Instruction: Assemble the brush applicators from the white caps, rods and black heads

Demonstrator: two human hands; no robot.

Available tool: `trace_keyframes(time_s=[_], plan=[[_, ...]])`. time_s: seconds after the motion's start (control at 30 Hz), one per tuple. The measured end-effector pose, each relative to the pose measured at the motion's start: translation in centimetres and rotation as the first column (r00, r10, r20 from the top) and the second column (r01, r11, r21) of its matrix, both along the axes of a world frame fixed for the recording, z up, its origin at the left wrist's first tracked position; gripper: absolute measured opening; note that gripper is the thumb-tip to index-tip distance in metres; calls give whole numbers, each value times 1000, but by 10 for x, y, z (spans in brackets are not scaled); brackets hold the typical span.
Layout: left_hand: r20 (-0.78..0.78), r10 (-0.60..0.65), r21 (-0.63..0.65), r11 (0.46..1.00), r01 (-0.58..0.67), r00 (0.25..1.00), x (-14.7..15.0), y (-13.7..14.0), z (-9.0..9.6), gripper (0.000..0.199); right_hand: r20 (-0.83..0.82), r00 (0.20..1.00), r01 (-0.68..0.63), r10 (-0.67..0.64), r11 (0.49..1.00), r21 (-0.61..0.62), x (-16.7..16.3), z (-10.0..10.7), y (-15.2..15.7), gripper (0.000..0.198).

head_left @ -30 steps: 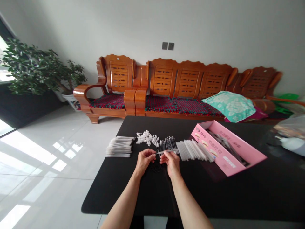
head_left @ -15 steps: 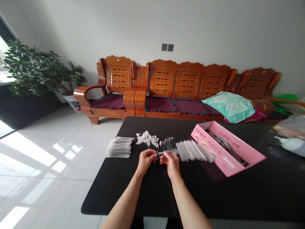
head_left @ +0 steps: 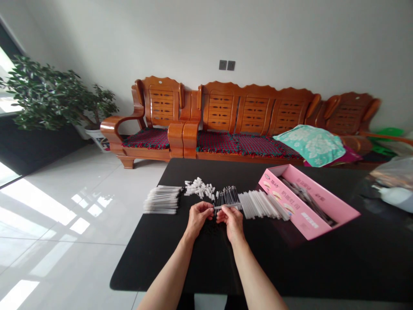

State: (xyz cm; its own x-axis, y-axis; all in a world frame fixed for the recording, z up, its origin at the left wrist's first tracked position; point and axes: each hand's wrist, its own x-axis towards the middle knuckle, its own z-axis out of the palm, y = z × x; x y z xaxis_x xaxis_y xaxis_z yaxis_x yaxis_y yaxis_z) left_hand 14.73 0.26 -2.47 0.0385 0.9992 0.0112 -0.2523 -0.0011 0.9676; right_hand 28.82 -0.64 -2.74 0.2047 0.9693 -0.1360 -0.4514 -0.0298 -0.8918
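Over the black table, my left hand (head_left: 199,216) and my right hand (head_left: 232,220) face each other, pinching a slim whitish tube like a pen barrel (head_left: 219,207). The left fingertips close on its left end, where any small part is hidden. My right thumb and fingers grip it further along, and its right end sticks out past them. Just beyond the hands lies a row of thin dark rods (head_left: 227,195). A row of pale tubes (head_left: 263,204) is right of my right hand. Small black pieces (head_left: 210,228) lie beneath the hands, hard to make out.
Short white caps (head_left: 199,187) are heaped behind my left hand. Further left is a stack of pale tubes with dark ends (head_left: 162,199). A pink box (head_left: 298,206) holding dark strips stands at the right on the black table (head_left: 155,258). Wooden seats (head_left: 222,107) line the wall.
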Motion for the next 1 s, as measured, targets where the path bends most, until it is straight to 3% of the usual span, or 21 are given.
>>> trace_keyframes(time_s=[0.2, 0.4, 0.73, 0.9, 1.0], plan=[[-31, -7, 17, 1000, 8, 1000, 1, -1, -1, 36, -23, 1000, 5, -5, 1000, -9, 0, 2, -1, 31], [-254, 32, 19, 999, -28, 967, -2, 2, -6, 42, -22, 1000, 8, -8, 1000, -9, 0, 0, 0, 30], [-85, 9, 29, 1000, -6, 996, 2, 1, 0, 39, -29, 1000, 4, -4, 1000, -3, 1, 1, 0, 29], [-284, 41, 66, 998, -23, 958, -2, 1, 0, 38, -24, 1000, 6, -6, 1000, -9, 1, 0, 0, 30], [-299, 25, 71, 997, -4, 954, -2, 2, 0, 36, -19, 1000, 2, -2, 1000, -5, 1, 1, 0, 29]])
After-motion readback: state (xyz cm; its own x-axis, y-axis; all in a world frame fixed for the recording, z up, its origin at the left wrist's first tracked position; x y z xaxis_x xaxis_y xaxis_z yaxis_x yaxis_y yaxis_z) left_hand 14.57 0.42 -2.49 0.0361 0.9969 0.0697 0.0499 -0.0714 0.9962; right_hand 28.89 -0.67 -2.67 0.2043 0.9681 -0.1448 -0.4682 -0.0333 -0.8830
